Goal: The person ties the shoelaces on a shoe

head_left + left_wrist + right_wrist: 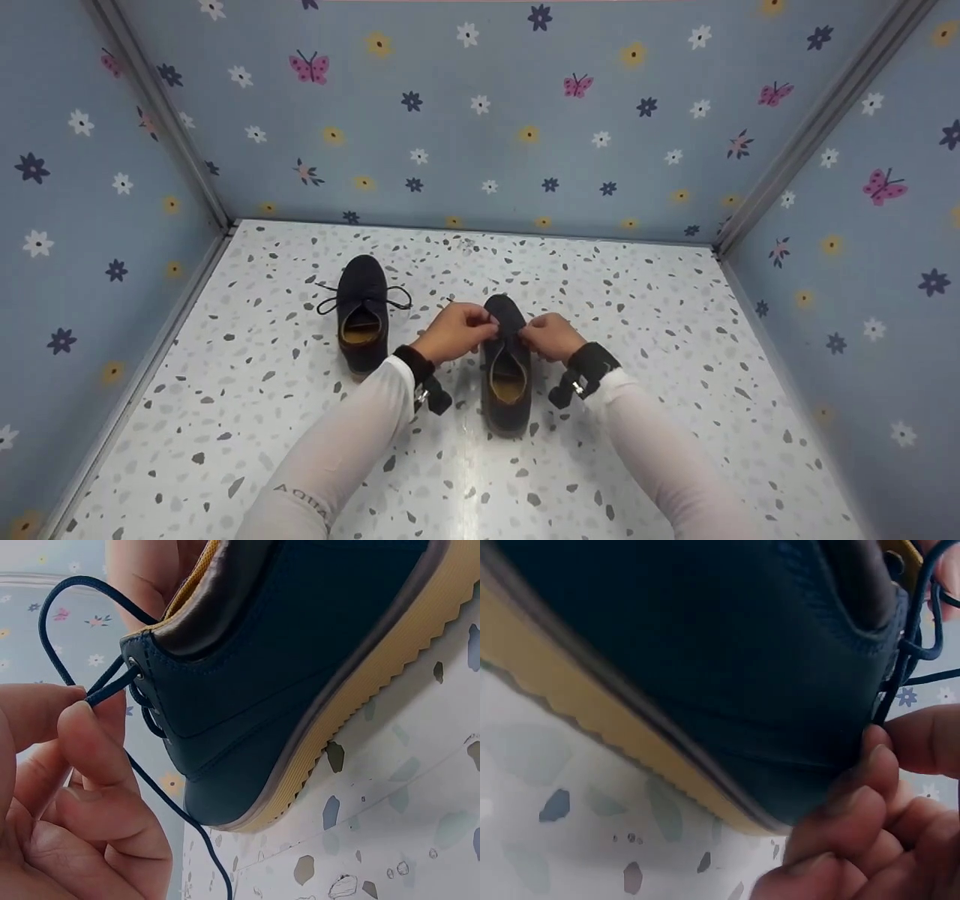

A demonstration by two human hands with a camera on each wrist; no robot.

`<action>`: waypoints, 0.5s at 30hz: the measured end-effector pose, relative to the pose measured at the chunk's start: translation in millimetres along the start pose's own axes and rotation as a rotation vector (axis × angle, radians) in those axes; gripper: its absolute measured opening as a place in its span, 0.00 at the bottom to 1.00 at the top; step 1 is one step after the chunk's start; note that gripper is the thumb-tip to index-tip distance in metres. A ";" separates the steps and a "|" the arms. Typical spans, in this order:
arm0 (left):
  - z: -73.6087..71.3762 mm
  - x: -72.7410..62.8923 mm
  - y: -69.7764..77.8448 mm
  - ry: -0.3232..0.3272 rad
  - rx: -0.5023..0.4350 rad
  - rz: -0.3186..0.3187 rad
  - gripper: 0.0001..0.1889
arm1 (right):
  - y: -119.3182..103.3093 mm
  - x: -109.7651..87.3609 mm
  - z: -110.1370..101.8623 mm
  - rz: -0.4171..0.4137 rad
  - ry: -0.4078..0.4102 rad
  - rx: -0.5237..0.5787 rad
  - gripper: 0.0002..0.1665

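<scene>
A dark blue lace-up shoe point(510, 415) with a yellow lining stands on the speckled surface, toe pointing away from me. My left hand point(459, 331) is at the left of its lacing, thumb and forefinger pinching the shoelace point(111, 688) close to the top eyelet. From those fingertips the lace bows up in a loop, and a loose length hangs down past the toe. On the shoe's other side my right hand point(553, 336) pinches a dark lace point(887, 699) between thumb and forefinger, low on the front. The sole point(390, 667) is cream with a ridged edge.
To the left stands the matching shoe point(364, 279), its lace tied in a bow with loops out to both sides. Blue flowered panels point(480, 135) close off the back and both sides, joined by grey corner strips point(161, 112). The surface point(637, 465) is white with grey flecks.
</scene>
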State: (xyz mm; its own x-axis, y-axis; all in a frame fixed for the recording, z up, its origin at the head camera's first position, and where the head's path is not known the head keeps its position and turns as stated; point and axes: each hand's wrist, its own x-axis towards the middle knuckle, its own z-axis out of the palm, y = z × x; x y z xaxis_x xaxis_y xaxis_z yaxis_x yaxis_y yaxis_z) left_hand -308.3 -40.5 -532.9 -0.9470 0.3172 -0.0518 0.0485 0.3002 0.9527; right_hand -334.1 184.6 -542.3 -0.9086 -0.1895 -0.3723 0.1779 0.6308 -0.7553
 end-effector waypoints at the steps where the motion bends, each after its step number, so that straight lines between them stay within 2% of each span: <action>1: 0.4 0.2 0.2 0.001 0.001 -0.001 0.05 | 0.4 0.7 -0.1 -0.002 0.016 -0.006 0.15; 5: 1.0 -0.2 1.7 -0.002 0.002 -0.014 0.05 | 2.3 2.5 -1.4 0.017 0.019 -0.045 0.20; 9: 1.7 0.0 1.8 -0.003 -0.002 -0.016 0.05 | 2.3 1.5 -4.5 0.043 -0.057 -0.055 0.25; 15: 3.9 0.9 1.2 -0.002 -0.003 -0.006 0.05 | 1.2 -0.5 -11.1 0.044 -0.125 -0.075 0.24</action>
State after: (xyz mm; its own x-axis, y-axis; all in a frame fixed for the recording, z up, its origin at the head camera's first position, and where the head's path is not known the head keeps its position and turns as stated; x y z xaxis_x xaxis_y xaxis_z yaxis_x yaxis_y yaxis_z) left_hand -307.8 -36.3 -533.0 -0.9464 0.3177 -0.0579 0.0422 0.2994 0.9532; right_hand -337.7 193.9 -537.1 -0.8454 -0.2500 -0.4720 0.1832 0.6944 -0.6959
